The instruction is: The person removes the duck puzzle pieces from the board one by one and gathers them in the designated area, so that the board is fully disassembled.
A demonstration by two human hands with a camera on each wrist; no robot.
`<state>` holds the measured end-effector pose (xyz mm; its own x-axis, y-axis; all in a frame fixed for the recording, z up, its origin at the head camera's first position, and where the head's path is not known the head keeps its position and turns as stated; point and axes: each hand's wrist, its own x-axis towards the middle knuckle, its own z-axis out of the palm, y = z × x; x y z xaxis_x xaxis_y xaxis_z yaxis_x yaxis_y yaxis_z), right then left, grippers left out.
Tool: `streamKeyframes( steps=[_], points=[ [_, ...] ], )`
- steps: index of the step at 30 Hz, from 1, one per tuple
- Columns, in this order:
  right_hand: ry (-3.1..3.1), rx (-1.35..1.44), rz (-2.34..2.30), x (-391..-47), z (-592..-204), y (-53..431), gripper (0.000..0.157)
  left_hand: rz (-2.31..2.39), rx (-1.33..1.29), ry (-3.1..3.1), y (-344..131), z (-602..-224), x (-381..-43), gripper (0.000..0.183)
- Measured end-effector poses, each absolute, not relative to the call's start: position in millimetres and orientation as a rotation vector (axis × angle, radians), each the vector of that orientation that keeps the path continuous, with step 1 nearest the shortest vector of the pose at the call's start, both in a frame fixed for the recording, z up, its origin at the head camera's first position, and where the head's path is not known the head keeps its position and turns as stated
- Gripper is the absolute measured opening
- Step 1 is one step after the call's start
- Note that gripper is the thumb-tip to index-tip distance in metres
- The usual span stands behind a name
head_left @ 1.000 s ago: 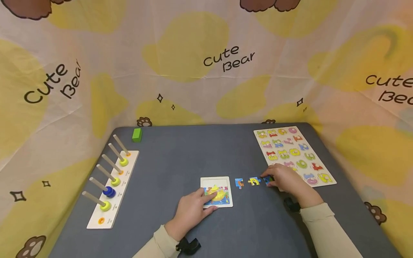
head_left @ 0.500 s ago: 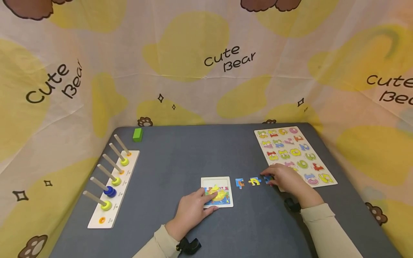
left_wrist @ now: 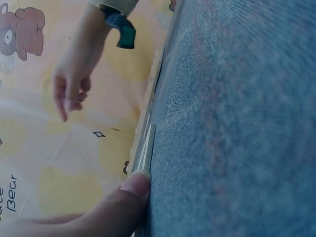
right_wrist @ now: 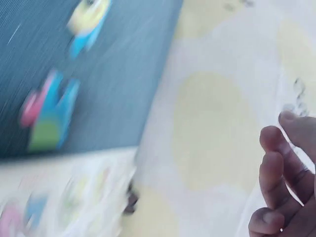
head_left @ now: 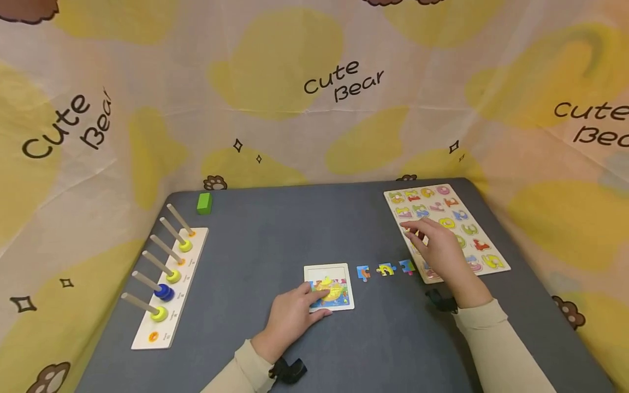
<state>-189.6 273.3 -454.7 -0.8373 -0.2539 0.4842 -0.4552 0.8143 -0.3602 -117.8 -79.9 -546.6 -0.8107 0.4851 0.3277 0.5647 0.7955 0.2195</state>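
My left hand point(head_left: 290, 315) rests on a small white jigsaw tray point(head_left: 326, 271). Its index finger lies across the duck-like yellow and blue picture, and in the left wrist view the thumb point(left_wrist: 134, 185) touches the tray's edge. Above the number board point(head_left: 428, 277) hovers my right hand point(head_left: 442, 252), fingers loosely bent and nothing between them. Right of the tray lie three loose jigsaw pieces in a row: a blue and orange piece point(head_left: 362, 272), a yellow one point(head_left: 384, 268) and a blue, green and pink one point(head_left: 406, 266). The right wrist view is blurred.
At the left stands a white pegboard point(head_left: 159, 341) with upright wooden pegs, a few carrying yellow or blue rings point(head_left: 165, 292). A green block point(head_left: 204, 203) sits near the back left edge. Printed cloth walls point(head_left: 275, 65) rise around the grey table point(head_left: 265, 234).
My right hand has let go of the rightmost jigsaw piece and lifted up over the number board, leaving that piece on the table. The left hand stays on the tray. The head view tilts slightly.
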Motion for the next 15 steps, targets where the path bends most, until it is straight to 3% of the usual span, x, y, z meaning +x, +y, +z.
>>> streamKeyframes(
  steps=[7, 15],
  points=[
    [-2.617, 0.684, 0.763, -176.2, -450.2, 205.1, 0.019, -0.358, -0.926, -2.659, -80.1, -542.4, -115.4, 0.036],
    [-2.873, 0.935, 0.854, -166.7, -492.3, 119.0, 0.017, -0.313, -1.039, -2.666, -88.2, -538.2, -115.8, 0.035]
  ],
)
